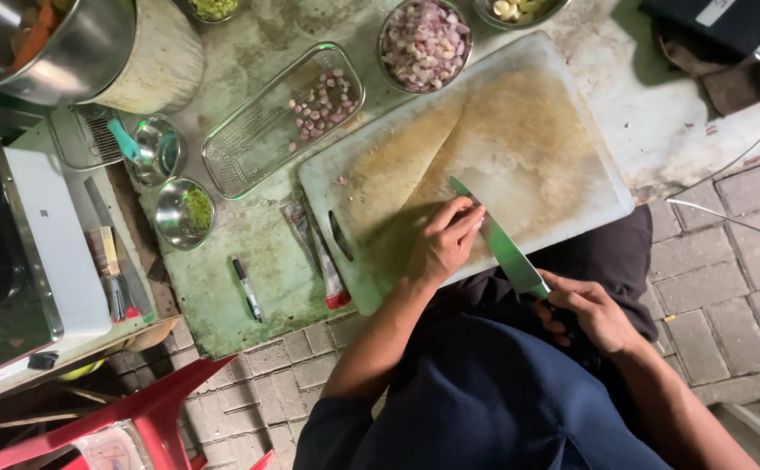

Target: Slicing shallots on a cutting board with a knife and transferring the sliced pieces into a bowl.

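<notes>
Where brick paving point(745, 261) ends, stained slab point(249, 252).

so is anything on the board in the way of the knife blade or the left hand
Nothing visible. The knife, held in the right hand, lies over a bare stained stretch of the cutting board, with the left hand touching the blade. Only a few tiny shallot scraps lie near the board's left edge, clear of it.

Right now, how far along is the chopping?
Done: the bowl of chopped shallots is full and the cutting board is nearly bare. In hand: the right hand holds the knife, left hand fingers on its blade. Left: a few peeled shallots in the wire tray.
</notes>
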